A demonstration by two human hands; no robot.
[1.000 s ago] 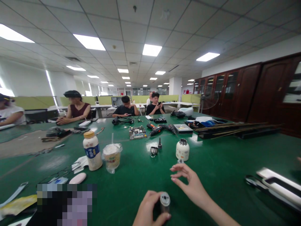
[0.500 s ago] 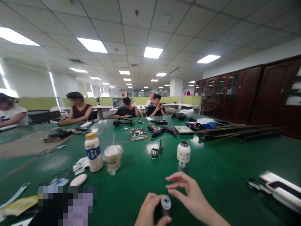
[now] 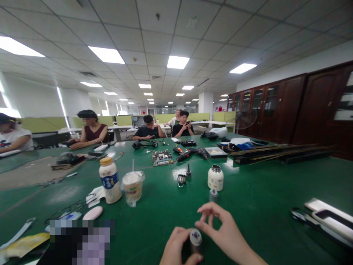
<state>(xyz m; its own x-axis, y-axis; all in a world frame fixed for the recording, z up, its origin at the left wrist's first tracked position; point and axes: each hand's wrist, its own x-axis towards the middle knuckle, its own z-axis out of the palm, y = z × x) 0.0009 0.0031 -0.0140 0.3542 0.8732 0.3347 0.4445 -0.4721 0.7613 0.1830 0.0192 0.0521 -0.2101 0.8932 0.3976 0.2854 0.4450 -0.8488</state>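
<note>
My left hand is wrapped round a small grey metal cylinder at the bottom centre, its round top facing up. Just right of and above it is my right hand, thumb and fingertips drawn close together; whether anything tiny is between them cannot be made out. Beyond it stands a second small grey cylinder, in front of a cream bottle with an open metal mouth. A metal cup-like lid and a dark fitting stand farther back.
On the green table are a milk bottle, a lidded drink cup, a pink oval object, a circuit board and power drills. Glasses lie at right. Several people sit beyond.
The thumb and fingers of my right hand have come closer together. My left hand stays round the cylinder. A person at the far left has shifted a little.
</note>
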